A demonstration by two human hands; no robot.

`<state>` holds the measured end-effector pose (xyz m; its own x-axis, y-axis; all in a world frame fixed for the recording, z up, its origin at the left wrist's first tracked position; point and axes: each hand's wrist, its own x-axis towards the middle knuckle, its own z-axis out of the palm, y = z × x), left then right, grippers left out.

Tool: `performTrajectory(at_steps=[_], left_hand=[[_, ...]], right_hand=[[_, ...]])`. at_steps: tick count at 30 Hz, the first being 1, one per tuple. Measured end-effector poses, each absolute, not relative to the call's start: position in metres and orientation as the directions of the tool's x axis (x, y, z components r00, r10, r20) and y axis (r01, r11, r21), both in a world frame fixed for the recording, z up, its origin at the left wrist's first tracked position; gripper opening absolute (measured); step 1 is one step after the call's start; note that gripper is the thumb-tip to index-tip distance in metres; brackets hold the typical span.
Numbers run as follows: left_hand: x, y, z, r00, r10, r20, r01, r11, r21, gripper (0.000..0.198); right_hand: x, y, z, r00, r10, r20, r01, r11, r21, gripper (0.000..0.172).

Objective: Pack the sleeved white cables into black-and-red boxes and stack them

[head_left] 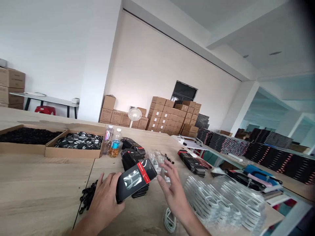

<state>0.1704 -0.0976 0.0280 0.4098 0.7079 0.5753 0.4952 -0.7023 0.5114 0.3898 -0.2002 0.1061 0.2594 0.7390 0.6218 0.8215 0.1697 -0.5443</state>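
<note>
My left hand (107, 195) is closed round the lower end of a black packaging box (133, 179) with a red band and a clear window, tilted up to the right. Just right of the box's upper end, my right hand (173, 188) has its fingers apart, and I see nothing held in it. Behind the box, stacks of similar black packages (130, 159) stand on the table. Clear plastic trays with coiled white cables (209, 200) are piled to the right. One coiled white cable (169, 220) lies below my right hand. Small black pieces (87, 196) lie beside my left hand.
Two bottles (115, 144) stand beside a carton tray (73, 153) of round black pieces. Another carton tray (24, 149) holds small black parts. More black packages (192, 162) lie to the right. A fan (134, 114) and stacked cartons (164, 114) are at the back wall.
</note>
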Motion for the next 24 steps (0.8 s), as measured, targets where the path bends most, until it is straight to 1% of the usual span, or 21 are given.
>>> performTrajectory(at_steps=[3, 5, 7, 10, 12, 15, 17, 18, 20, 22, 24], left_hand=[[0.176, -0.102, 0.026, 0.411, 0.696, 0.589, 0.435, -0.717, 0.544, 0.059], [0.178, -0.105, 0.024, 0.417, 0.725, 0.549, 0.377, -0.687, 0.621, 0.057], [0.179, -0.108, 0.022, 0.442, 0.751, 0.491, 0.277, -0.634, 0.722, 0.06], [0.179, -0.111, 0.02, 0.473, 0.748, 0.466, 0.083, -0.564, 0.822, 0.067], [0.178, -0.112, 0.02, 0.469, 0.738, 0.485, -0.023, -0.539, 0.842, 0.062], [0.175, -0.113, 0.023, 0.482, 0.71, 0.512, -0.105, -0.534, 0.839, 0.056], [0.17, -0.113, 0.028, 0.501, 0.681, 0.534, -0.101, -0.567, 0.818, 0.053], [0.167, -0.114, 0.031, 0.514, 0.662, 0.546, -0.087, -0.593, 0.801, 0.051], [0.161, -0.114, 0.039, 0.54, 0.611, 0.578, -0.066, -0.654, 0.753, 0.045], [0.156, -0.114, 0.047, 0.547, 0.564, 0.619, -0.05, -0.716, 0.697, 0.036], [0.153, -0.114, 0.054, 0.508, 0.538, 0.673, -0.037, -0.767, 0.641, 0.03]], right_hand=[[0.371, -0.2, 0.089, 0.238, 0.802, 0.549, 0.761, 0.197, -0.618, 0.036], [0.356, -0.2, 0.085, 0.214, 0.822, 0.528, 0.715, 0.236, -0.658, 0.035], [0.347, -0.198, 0.087, 0.189, 0.842, 0.506, 0.659, 0.273, -0.701, 0.034], [0.343, -0.195, 0.092, 0.149, 0.845, 0.513, 0.651, 0.307, -0.694, 0.032], [0.344, -0.193, 0.09, 0.16, 0.828, 0.538, 0.643, 0.326, -0.693, 0.034], [0.343, -0.194, 0.08, 0.246, 0.806, 0.538, 0.524, 0.356, -0.774, 0.039], [0.343, -0.196, 0.073, 0.285, 0.795, 0.536, 0.466, 0.374, -0.802, 0.036], [0.343, -0.197, 0.07, 0.285, 0.79, 0.544, 0.472, 0.378, -0.797, 0.033], [0.344, -0.2, 0.069, 0.249, 0.775, 0.581, 0.542, 0.386, -0.747, 0.026], [0.346, -0.203, 0.073, 0.183, 0.748, 0.638, 0.647, 0.397, -0.651, 0.02], [0.346, -0.206, 0.079, 0.11, 0.715, 0.691, 0.733, 0.411, -0.542, 0.019]])
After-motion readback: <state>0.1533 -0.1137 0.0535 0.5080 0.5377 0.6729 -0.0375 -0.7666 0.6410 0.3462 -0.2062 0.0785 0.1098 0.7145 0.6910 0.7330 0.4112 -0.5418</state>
